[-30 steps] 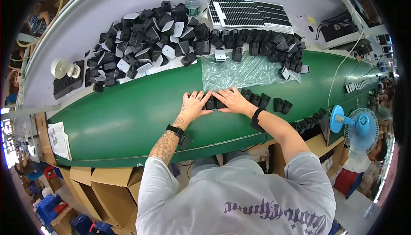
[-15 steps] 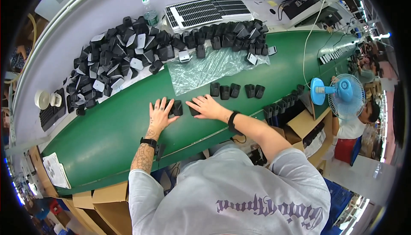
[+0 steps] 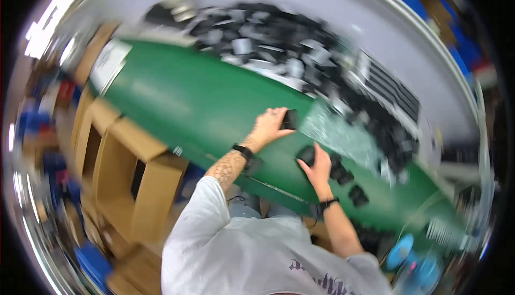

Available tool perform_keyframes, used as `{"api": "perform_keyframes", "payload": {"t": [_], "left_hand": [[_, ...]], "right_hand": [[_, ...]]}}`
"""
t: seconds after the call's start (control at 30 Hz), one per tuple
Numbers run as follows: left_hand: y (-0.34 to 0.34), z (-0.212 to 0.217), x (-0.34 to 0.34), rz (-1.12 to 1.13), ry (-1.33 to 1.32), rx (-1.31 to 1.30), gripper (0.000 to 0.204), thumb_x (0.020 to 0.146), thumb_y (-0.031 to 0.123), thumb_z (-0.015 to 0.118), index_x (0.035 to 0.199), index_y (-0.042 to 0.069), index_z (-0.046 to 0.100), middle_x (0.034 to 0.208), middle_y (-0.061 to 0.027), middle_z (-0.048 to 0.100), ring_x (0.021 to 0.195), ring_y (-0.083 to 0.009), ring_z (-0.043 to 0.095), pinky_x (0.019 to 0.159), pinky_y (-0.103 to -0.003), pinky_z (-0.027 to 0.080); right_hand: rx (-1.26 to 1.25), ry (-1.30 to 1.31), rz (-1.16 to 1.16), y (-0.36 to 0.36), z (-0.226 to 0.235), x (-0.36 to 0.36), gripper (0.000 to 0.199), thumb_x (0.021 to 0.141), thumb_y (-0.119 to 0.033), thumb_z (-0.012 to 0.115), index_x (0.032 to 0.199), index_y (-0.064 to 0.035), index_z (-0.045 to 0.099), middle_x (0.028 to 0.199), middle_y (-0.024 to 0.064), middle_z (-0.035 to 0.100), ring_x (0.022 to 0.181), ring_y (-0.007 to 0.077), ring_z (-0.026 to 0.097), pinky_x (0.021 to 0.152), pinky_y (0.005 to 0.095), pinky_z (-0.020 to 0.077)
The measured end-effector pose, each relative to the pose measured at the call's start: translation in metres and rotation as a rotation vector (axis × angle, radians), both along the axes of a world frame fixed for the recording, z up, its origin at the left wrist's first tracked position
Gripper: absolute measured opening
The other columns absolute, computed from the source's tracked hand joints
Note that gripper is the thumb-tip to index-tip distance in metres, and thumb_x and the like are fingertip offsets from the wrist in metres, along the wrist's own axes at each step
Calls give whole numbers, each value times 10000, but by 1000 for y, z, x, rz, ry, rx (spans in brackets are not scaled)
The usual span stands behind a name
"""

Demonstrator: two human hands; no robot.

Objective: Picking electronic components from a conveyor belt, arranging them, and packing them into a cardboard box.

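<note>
My left grip (image 3: 267,126) has a black piece (image 3: 289,119) between thumb and fingers, over the green desk (image 3: 182,93); whether it touches the surface I can't tell. My right grip (image 3: 320,167) is around a second black piece (image 3: 306,155), with more black pieces (image 3: 341,173) just to its right. Beyond lies a clear plastic sheet (image 3: 338,131), then a blurred heap of black and grey parts (image 3: 268,29). Open cardboard boxes (image 3: 155,187) stand lower left, a blue fan (image 3: 426,273) lower right.

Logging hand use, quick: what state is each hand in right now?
Left hand: closed on a black casing.
Right hand: closed on a second black casing.
</note>
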State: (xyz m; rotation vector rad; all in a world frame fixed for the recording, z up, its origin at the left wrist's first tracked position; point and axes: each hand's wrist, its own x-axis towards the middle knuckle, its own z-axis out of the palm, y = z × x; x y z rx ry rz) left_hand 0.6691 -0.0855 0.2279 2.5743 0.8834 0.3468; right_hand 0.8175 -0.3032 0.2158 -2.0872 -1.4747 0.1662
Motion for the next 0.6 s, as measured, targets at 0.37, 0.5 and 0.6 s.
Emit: {"api": "perform_keyframes", "payload": {"t": [0.37, 0.5, 0.6], "left_hand": [[-190, 144, -373, 785, -859, -550, 859, 818, 286, 742, 1515, 51, 298, 1454, -118, 396, 1362, -253, 378, 1131, -401, 327], [-189, 229, -509, 996, -1028, -156, 1032, 862, 589, 677, 1559, 28, 163, 1469, -172, 423, 1309, -290, 483, 1066, -418, 419], [-137, 281, -598, 1110, -668, -41, 747, 911, 390, 649, 1472, 24, 319, 1354, -131, 502, 1192, -254, 536, 1025, -370, 423]], "right_hand": [[-44, 578, -47, 19, 2, -71, 655, 900, -225, 733, 1429, 23, 437, 1380, 234, 517, 1216, 342, 539, 1040, 418, 426], [-35, 685, 447, 135, 99, -168, 680, 851, -172, 761, 1439, -23, 452, 1367, 190, 537, 1211, 294, 548, 1031, 400, 434], [-114, 564, 917, 210, 182, -299, 748, 791, -211, 798, 1434, -35, 458, 1322, 178, 564, 1202, 314, 561, 1030, 401, 439]]}}
